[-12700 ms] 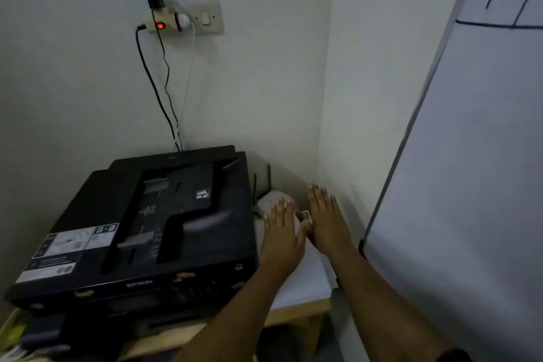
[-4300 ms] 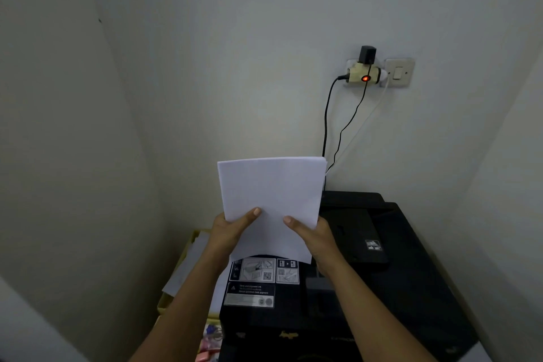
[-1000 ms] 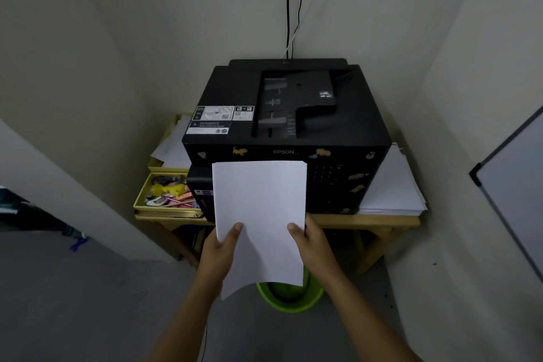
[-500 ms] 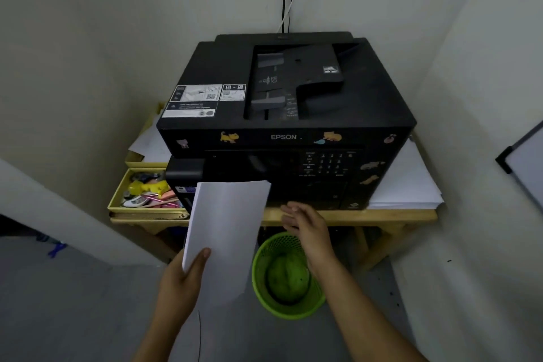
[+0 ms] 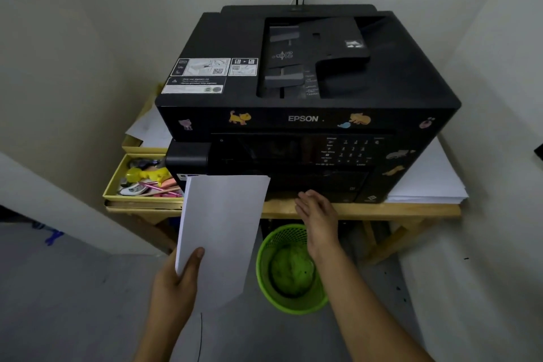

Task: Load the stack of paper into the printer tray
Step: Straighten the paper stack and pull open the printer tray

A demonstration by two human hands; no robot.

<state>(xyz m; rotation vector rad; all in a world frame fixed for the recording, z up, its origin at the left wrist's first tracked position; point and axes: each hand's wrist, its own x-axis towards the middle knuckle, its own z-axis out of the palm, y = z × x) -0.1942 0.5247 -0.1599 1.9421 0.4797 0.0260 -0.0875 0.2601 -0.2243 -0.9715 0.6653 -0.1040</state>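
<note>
A black Epson printer (image 5: 308,91) sits on a wooden table (image 5: 382,210). My left hand (image 5: 176,282) grips a white stack of paper (image 5: 220,232) at its lower left corner, thumb on top; the sheets stand in front of the printer's lower left front. My right hand (image 5: 317,214) holds nothing and reaches with relaxed fingers toward the printer's lower front, at the table edge. The paper tray is shut in the dark front and hard to make out.
A green mesh bin (image 5: 289,270) stands on the floor under the table. A yellow tray of stationery (image 5: 141,182) sits left of the printer. More white paper (image 5: 426,182) lies to its right. Walls close in on both sides.
My right hand has let go of the paper and moved toward the printer's lower front. My left hand alone now holds the stack, shifted left. The view has come closer to the printer.
</note>
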